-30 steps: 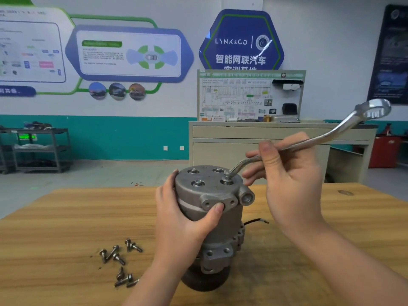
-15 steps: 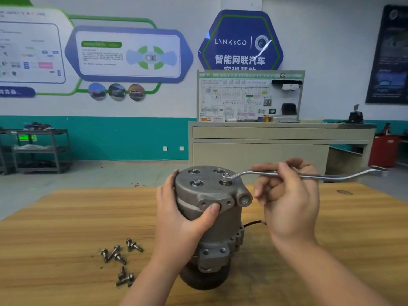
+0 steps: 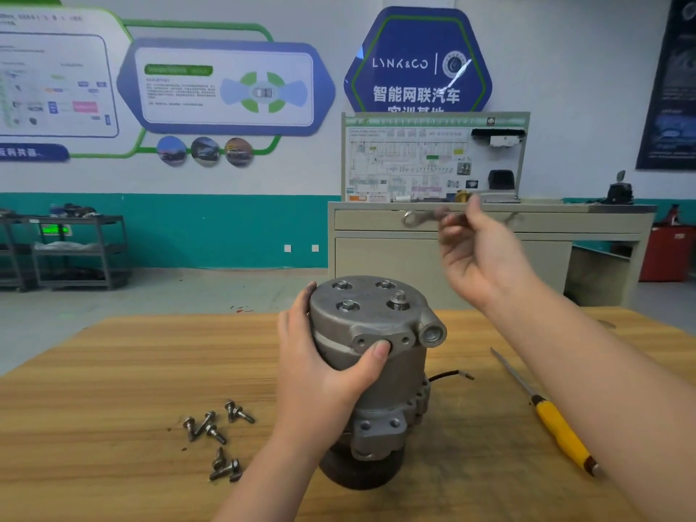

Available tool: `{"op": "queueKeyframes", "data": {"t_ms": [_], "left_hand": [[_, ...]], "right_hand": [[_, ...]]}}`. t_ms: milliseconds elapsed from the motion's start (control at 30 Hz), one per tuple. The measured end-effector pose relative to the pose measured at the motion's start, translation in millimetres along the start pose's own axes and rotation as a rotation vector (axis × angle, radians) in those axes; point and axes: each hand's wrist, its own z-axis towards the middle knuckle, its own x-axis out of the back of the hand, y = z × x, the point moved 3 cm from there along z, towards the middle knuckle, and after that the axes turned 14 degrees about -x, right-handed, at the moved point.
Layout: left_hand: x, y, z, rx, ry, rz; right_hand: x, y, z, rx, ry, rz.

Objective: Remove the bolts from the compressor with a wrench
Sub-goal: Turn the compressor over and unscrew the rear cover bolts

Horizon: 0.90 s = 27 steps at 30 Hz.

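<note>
The grey metal compressor [image 3: 373, 374] stands upright on the wooden table [image 3: 113, 371]. My left hand [image 3: 324, 374] grips its left side, thumb pressed on the front flange. Several bolts sit in its top face; the front right bolt [image 3: 399, 298] stands raised above the others. My right hand [image 3: 478, 254] is lifted above and behind the compressor, pinching the wrench [image 3: 422, 217], which is motion-blurred, its ring end pointing left. Several loose bolts [image 3: 216, 435] lie on the table to the left of the compressor.
A yellow-handled screwdriver [image 3: 553, 423] lies on the table to the right, under my right forearm. A thin black wire [image 3: 450, 374] sticks out from the compressor's right side. A grey cabinet [image 3: 414, 254] with a display board stands behind the table.
My right hand has lifted the wrench off the front right bolt and raised it up behind the compressor. That bolt now stands proud. My left hand keeps its grip.
</note>
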Motion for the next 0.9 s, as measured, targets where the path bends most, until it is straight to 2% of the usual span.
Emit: {"op": "queueKeyframes", "data": {"t_ms": [100,167,400,533,633,667,733,800,900], "left_hand": [[-0.8,2.3,-0.8,0.001,0.006,0.019],[-2.4,3.3,-1.7,-0.004,0.013,0.038],[-3.7,4.1,-2.1,-0.016,0.020,0.083],[-3.5,4.3,-1.8,-0.033,0.034,0.097],[-2.3,4.8,-1.5,-0.046,0.041,0.105],[-2.2,4.9,-1.4,-0.045,0.039,0.108],[-2.0,4.8,-2.0,-0.043,0.034,0.109],[-2.1,4.3,-2.3,-0.032,0.024,0.100],[-2.6,3.6,-2.2,-0.023,0.013,0.090]], "right_hand": [[12.4,-3.9,-20.6,0.285,0.131,-0.402],[17.1,-4.8,-37.9,0.465,0.137,-0.573],[5.6,14.6,-80.6,0.776,-0.108,-0.834],[-5.7,25.2,-91.1,0.969,-0.257,-1.130],[-3.6,34.0,-95.9,1.227,-0.282,-1.390],[1.1,36.5,-97.4,1.262,-0.293,-1.420],[14.3,39.6,-99.9,1.195,-0.305,-1.334],[26.9,39.6,-99.2,1.037,-0.281,-1.089],[38.5,36.0,-85.9,0.737,-0.157,-0.675]]}}
